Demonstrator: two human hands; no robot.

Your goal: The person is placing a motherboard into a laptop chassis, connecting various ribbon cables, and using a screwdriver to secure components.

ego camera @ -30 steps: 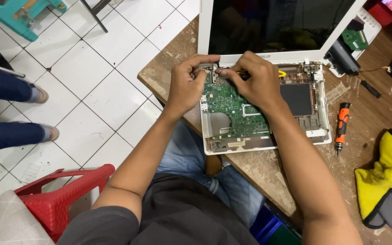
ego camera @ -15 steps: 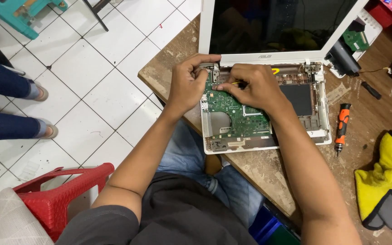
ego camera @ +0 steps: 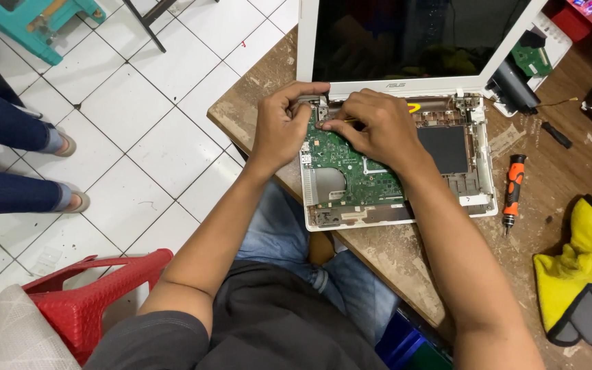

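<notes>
1. The wooden table (ego camera: 577, 171) is brown and scratched. Everything the fingers work on lies on it.
2. The white laptop (ego camera: 488, 137) sits open on the table, with its bottom cover off. Its dark screen (ego camera: 412, 38) stands up just past the fingertips.
3. A red plastic chair (ego camera: 90, 294) stands on the white tiled floor, far back from the fingers, by the person's left elbow.
4. The legs of another person (ego camera: 8, 157), in blue trousers, stand on the floor, well off to the left of both hands.
5. A yellow and grey cloth (ego camera: 580, 274) lies on the table, well to the right of the right fingers.
6. The green circuit board (ego camera: 351, 168) lies inside the laptop. It is right under the fingers of both hands.
7. The right hand (ego camera: 375, 127) rests on the top of the board. Its fingers are pressed together, pinching a thin yellow thing (ego camera: 347, 120). I cannot tell what that thing is.
8. The left hand (ego camera: 282, 127) grips the laptop's top left corner, by the hinge. Its fingers curl over the edge and its thumb presses from the side, so it is clamped on the laptop. Its fingertips almost meet the right fingertips.
9. An orange and black screwdriver (ego camera: 513, 188) lies on the table, just past the laptop's right edge, away from the right fingers.
</notes>
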